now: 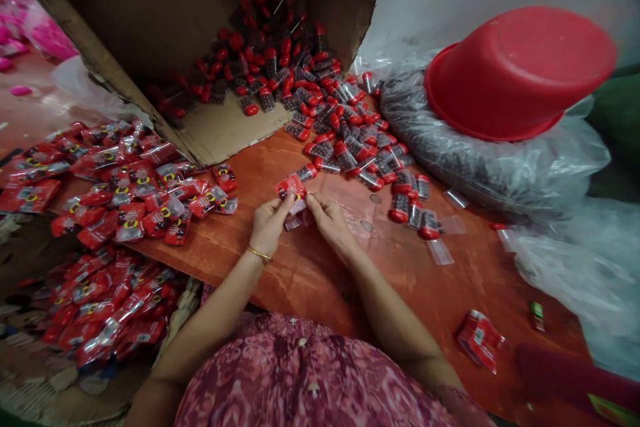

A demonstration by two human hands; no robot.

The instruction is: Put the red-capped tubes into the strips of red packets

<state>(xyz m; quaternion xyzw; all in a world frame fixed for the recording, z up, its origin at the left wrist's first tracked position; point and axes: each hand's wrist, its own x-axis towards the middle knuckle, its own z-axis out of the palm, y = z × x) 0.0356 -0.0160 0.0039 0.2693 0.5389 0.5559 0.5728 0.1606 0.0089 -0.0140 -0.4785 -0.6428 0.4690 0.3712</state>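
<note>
"Now, where's the red packet?"
"Right between left hand and right hand, above the tabletop, both grips pinching it!"
"And the nearest red-capped tube?"
"Just beyond, long axis slanting away rightward, closer to the right hand; touching the packet or not, can't tell."

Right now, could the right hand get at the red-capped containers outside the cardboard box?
Probably yes: open tabletop leaves the right hand a path to those containers, though it seems occupied with a red packet.
</note>
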